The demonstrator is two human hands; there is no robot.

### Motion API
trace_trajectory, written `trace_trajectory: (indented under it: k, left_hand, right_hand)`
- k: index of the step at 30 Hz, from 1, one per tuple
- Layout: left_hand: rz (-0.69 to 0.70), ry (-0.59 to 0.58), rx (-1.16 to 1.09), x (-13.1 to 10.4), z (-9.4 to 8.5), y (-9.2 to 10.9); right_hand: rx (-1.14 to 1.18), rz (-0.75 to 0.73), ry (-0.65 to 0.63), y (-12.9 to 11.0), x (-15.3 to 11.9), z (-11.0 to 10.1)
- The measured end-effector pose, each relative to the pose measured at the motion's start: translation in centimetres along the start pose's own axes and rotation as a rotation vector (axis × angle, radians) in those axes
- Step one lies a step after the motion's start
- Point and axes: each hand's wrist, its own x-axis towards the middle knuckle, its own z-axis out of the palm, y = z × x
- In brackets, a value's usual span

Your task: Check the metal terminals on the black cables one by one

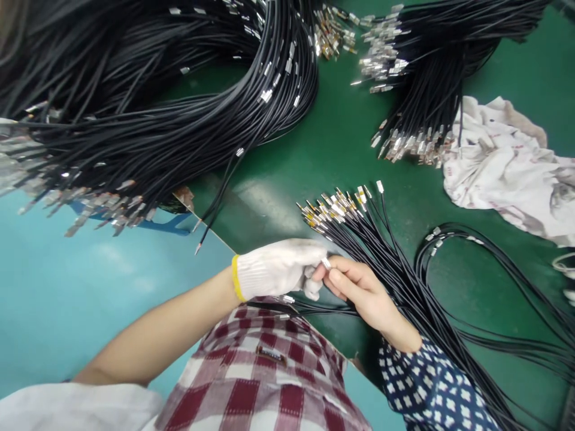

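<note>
My left hand (pixel 287 266), in a white knit glove with a yellow cuff, is closed with its fingertips against a small white tag (pixel 326 263). My bare right hand (pixel 359 290) pinches the same tag between thumb and fingers, close beside the glove. Whether a cable runs from the tag is hidden by the fingers. Below the hands, a few black cables (pixel 323 309) with silvery-white pieces lie across the table edge and my lap. Just beyond, a bundle of black cables (pixel 381 257) spreads out, its ends carrying white and yellow tags and metal tips.
A large heap of black cables (pixel 215 120) covers the table's left, with ends overhanging the edge. More cable bundles (pixel 431 90) lie at the back right, next to a crumpled white cloth (pixel 507 161). A looped cable bundle (pixel 489 239) rests on the green table (pixel 269 203) at right.
</note>
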Motion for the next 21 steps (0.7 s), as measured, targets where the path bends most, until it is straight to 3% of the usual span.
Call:
trace_trajectory:
  k: [10, 12, 16, 18, 21]
  left_hand:
    - [-0.005, 0.061, 0.146, 0.0, 0.4, -0.1]
    - [0.091, 0.103, 0.233, 0.0, 0.7, 0.5]
    - [0.493, 0.206, 0.365, 1.3, 2.7, 2.4]
    - [0.484, 0.08, 0.309, 2.9, 3.8, 3.0]
    - [0.291, -0.082, 0.267, 6.1, 4.5, 3.3]
  right_hand:
    - [-0.02, -0.041, 0.045, 0.8, -0.6, 0.4]
    - [0.004, -0.028, 0.043, 0.8, -0.5, 0.5]
    - [-0.036, -0.001, 0.024, 0.7, -0.5, 0.8]
    - [-0.053, 0.015, 0.033, 0.6, -0.5, 1.0]
    - [-0.062, 0.044, 0.077, 0.5, -0.4, 1.2]
